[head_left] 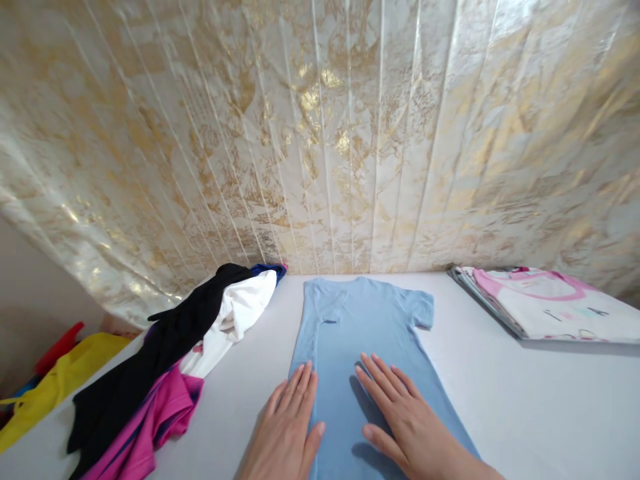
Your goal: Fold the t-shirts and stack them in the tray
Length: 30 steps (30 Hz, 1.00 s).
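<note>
A light blue T-shirt [360, 327] lies flat on the white table [525, 400], neck away from me, its left side folded inward over the body. My left hand [290, 427] rests flat on the shirt's left edge, fingers stretched out together. My right hand [400, 413] lies flat on the shirt's middle, fingers spread and pointing up-left. Neither hand holds anything.
A heap of unfolded clothes sits at the left: black [150, 353], white [240, 313] and pink [160, 413] garments. A stack of folded shirts [545, 307] with a pink-and-white one on top lies at the back right. Yellow fabric [55, 387] hangs off the left. A gold-patterned wall [320, 133] rises behind.
</note>
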Available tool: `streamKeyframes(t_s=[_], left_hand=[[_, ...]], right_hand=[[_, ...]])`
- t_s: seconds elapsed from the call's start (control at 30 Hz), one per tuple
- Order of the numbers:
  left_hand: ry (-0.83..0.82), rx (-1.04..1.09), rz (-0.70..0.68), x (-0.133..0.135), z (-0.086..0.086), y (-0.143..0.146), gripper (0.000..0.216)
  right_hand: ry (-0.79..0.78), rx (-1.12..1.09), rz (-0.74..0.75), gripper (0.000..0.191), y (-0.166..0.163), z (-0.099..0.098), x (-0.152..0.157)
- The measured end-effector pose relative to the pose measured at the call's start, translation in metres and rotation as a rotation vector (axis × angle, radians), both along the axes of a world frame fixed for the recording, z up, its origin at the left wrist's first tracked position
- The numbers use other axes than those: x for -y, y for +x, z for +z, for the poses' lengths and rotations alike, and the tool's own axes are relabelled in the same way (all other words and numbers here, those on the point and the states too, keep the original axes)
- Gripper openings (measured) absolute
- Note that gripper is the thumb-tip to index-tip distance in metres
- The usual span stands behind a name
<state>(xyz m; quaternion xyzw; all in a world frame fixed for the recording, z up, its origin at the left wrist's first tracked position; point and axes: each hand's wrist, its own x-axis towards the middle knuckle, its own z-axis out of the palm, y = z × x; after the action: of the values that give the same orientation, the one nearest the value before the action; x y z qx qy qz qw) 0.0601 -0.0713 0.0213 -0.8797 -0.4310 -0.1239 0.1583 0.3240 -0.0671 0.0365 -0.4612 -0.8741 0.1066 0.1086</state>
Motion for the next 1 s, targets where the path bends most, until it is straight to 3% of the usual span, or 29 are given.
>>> streamKeyframes(t_s=[0.27,0.37,0.47,0.53,0.6,0.7,0.83,1.0], left_hand=[[-0.336,0.062,-0.051,-0.05,0.028,0.045,0.057],[-0.466,0.092,-0.075,-0.067,0.044,0.062,0.057],[-0.593,0.126,-0.116,-0.08,0.059,0.082,0.057],[-0.648,0.133,-0.172,-0.087,0.063,0.094,0.058],[-0.676,0.123,-0.215,-0.093,0.062,0.103,0.059],[-0.667,0.162,-0.245,-0.1,0.053,0.106,0.059],[-0.662,0.322,-0.233,-0.108,0.047,0.099,0.047],[-0.757,0.696,-0.111,-0.131,0.057,0.087,0.032]], right_hand=[[0.251,0.029,0.037,0.077,0.028,-0.035,-0.006],[0.287,0.003,-0.215,0.064,0.062,-0.031,-0.04],[0.288,-0.004,-0.531,0.053,0.111,-0.018,-0.098],[0.26,0.009,-0.757,0.05,0.14,-0.01,-0.138],[0.238,0.005,-0.866,0.046,0.156,-0.006,-0.169],[0.214,-0.004,-0.848,0.033,0.162,-0.008,-0.193],[0.154,-0.063,-0.761,0.017,0.159,-0.004,-0.197],[-0.101,-0.377,-0.774,0.014,0.124,0.037,-0.194]])
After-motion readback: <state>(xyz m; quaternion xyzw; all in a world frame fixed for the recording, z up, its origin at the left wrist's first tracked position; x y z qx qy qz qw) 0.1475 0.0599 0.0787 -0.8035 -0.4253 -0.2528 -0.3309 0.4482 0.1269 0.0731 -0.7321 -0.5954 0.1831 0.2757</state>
